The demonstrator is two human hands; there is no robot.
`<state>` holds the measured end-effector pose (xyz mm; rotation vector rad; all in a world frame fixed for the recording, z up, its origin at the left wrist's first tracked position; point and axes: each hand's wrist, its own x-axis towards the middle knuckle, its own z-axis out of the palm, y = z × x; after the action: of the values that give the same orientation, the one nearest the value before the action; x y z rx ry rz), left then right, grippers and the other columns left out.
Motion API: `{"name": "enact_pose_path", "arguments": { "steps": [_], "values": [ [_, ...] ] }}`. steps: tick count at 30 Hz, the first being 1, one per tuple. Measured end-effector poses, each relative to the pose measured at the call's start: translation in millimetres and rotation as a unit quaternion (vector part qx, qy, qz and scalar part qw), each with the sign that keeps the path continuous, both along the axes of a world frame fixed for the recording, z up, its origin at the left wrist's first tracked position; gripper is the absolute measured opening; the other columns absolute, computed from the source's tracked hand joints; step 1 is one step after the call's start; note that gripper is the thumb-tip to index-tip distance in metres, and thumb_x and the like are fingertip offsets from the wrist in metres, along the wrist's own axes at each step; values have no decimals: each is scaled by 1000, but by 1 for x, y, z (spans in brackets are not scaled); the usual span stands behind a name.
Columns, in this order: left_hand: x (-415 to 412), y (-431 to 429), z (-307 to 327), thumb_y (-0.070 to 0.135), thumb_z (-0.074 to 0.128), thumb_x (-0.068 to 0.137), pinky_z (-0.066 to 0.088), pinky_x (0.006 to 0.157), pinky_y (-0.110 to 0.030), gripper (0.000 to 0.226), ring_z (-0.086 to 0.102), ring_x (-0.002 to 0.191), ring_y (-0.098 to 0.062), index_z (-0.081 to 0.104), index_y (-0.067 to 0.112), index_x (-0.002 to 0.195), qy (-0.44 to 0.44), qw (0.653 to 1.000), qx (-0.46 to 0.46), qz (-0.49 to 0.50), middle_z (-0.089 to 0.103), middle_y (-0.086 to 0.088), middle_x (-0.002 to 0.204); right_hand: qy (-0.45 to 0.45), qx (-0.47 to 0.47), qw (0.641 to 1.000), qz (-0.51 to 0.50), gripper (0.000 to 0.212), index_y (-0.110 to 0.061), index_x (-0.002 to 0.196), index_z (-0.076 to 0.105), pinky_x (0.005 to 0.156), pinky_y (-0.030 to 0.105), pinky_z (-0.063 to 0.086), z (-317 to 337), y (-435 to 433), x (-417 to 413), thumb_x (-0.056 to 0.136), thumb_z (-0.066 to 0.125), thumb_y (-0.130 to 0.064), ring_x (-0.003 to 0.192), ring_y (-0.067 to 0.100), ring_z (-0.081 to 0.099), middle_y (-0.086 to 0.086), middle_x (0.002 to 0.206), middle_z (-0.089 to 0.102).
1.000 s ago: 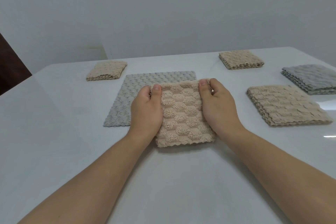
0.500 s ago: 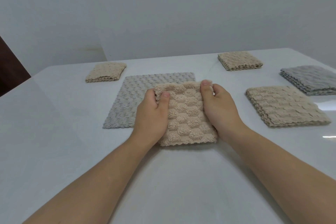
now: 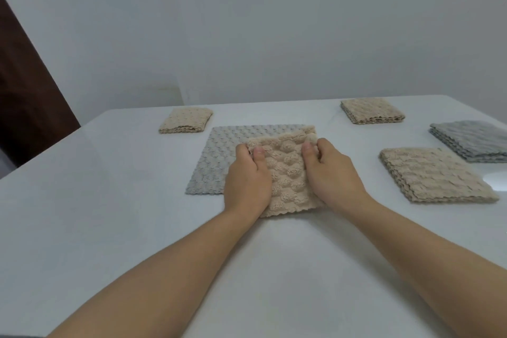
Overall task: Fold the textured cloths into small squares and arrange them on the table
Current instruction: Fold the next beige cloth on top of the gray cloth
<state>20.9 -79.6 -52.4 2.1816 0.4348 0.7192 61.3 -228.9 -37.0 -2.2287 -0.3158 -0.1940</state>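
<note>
A beige bubble-textured cloth [image 3: 288,173], folded narrow, lies at the table's middle, partly over an unfolded grey cloth [image 3: 219,153]. My left hand [image 3: 248,178] grips its left edge, thumb on top near the far corner. On the right edge, my right hand [image 3: 330,173] pinches the far corner with thumb over the top. That far edge is lifted off the table and curls toward me.
Small folded beige squares sit at the far left [image 3: 186,120] and far right [image 3: 371,110]. A stack of beige cloths [image 3: 433,174] and a stack of grey cloths [image 3: 474,140] lie at the right. The white table [image 3: 109,214] ends at a wall; a dark door stands left.
Both thumbs moved onto the cloth's far corners and the hands closed on them. The far edge has risen and begun to bend toward me.
</note>
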Motion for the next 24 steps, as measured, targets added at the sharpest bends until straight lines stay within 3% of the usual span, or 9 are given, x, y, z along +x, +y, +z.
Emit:
{"name": "enact_pose_path", "arguments": {
  "steps": [3,6,10,18,21,24],
  "values": [
    [-4,-1,7,42,28,109,33,58,-35,29,54,67,-11,44,18,105,10,1000,25,8,56,6,77,-1,-69,997,-32,42,-23,98,45,71,41,46,5,4,-6,106,20,-56,81,28,59,1,87,61],
    [-7,-3,13,45,25,108,41,65,-37,33,57,75,-22,44,18,108,35,999,9,19,57,4,81,6,-62,996,-58,43,-22,103,45,74,44,49,12,10,-10,106,17,-55,83,32,59,5,89,61],
    [-20,1,16,44,22,109,38,72,-36,37,51,80,-22,45,16,113,78,995,-50,37,48,7,82,-11,-61,997,-41,40,-21,102,45,72,45,51,16,26,-25,108,19,-51,79,33,59,7,84,61],
    [-44,58,15,35,32,110,33,54,-30,28,51,70,-10,46,15,97,34,999,-10,39,56,0,82,27,-12,1000,8,31,-16,100,49,62,35,42,9,63,-41,110,32,-40,74,23,56,6,86,59],
    [-52,84,14,35,33,110,33,53,-28,28,53,70,-14,46,14,97,43,998,3,49,56,0,83,47,-10,998,27,31,-16,103,51,64,35,40,11,87,-47,110,33,-39,80,24,58,2,86,57],
    [-54,124,17,38,35,109,35,63,-34,31,51,74,-16,51,13,100,80,995,20,58,57,-2,90,68,-50,996,41,39,-11,120,56,75,32,37,17,118,-48,109,33,-40,102,33,59,12,108,63]
  ]
}}
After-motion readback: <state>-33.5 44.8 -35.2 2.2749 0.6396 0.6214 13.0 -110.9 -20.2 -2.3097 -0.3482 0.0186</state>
